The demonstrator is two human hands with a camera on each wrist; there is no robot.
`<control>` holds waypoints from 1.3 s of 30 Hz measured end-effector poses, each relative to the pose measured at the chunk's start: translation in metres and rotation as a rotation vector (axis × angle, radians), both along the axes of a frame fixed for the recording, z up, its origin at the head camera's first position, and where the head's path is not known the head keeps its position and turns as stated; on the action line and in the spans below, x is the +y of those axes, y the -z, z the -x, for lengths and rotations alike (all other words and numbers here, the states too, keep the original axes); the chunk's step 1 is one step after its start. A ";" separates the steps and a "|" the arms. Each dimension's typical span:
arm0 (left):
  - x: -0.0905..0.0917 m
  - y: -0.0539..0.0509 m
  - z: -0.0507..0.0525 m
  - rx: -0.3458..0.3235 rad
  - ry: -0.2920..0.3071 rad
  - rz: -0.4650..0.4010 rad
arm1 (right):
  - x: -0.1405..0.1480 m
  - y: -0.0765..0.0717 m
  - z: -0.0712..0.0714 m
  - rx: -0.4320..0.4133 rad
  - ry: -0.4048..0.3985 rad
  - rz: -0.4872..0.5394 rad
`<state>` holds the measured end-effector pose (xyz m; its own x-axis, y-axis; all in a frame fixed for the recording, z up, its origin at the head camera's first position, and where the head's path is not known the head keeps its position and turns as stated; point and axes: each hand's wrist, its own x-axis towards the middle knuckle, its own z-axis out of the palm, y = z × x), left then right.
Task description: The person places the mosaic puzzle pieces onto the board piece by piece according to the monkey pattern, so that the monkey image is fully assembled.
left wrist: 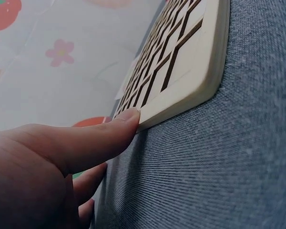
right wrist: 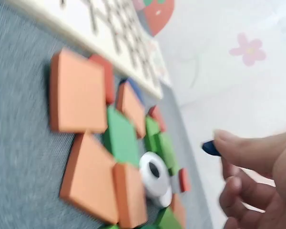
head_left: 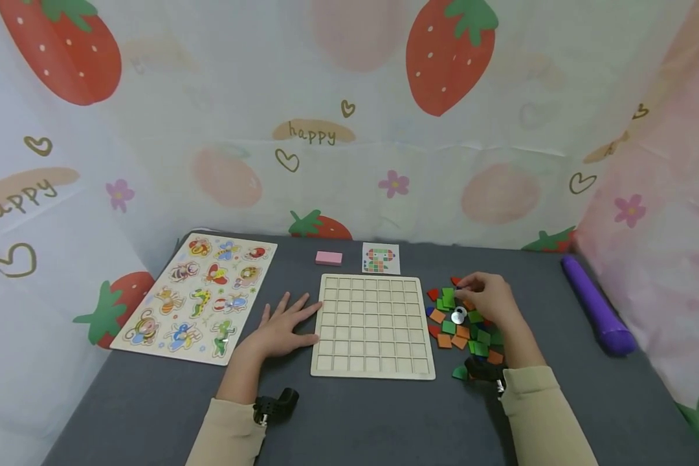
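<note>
A pale wooden grid board [head_left: 374, 374] lies flat on the table, its square cells bare. My left hand [head_left: 282, 331] rests at the board's left side with fingers spread; in the left wrist view the thumb [left wrist: 105, 138] touches the board's edge. My right hand [head_left: 492, 298] is over a heap of coloured tiles to the right of the board. Between its thumb and finger it pinches a small dark blue tile [right wrist: 210, 148], mostly hidden by the fingertips. Around it lie orange tiles [right wrist: 78, 93], green tiles [right wrist: 121, 136], red ones and white round eye pieces [right wrist: 155, 171].
A small pattern card [head_left: 381, 259] and a pink block [head_left: 329, 259] lie behind the board. At the left is a white sheet with insect pictures [head_left: 192, 298]. A purple cylindrical case [head_left: 599, 307] lies at the far right. Printed curtains surround the dark grey table [head_left: 349, 427].
</note>
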<state>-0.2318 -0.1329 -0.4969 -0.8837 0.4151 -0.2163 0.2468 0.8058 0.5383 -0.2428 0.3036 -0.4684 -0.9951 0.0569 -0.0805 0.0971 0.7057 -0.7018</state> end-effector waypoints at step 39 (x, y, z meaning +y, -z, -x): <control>-0.003 0.001 0.000 0.006 0.006 -0.013 | -0.075 0.019 0.005 -0.020 -0.104 0.019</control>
<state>-0.2315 -0.1358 -0.4977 -0.8824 0.4234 -0.2053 0.2551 0.7971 0.5473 -0.2474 0.2286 -0.4878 -0.9938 -0.0487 -0.1001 0.0376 0.6996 -0.7136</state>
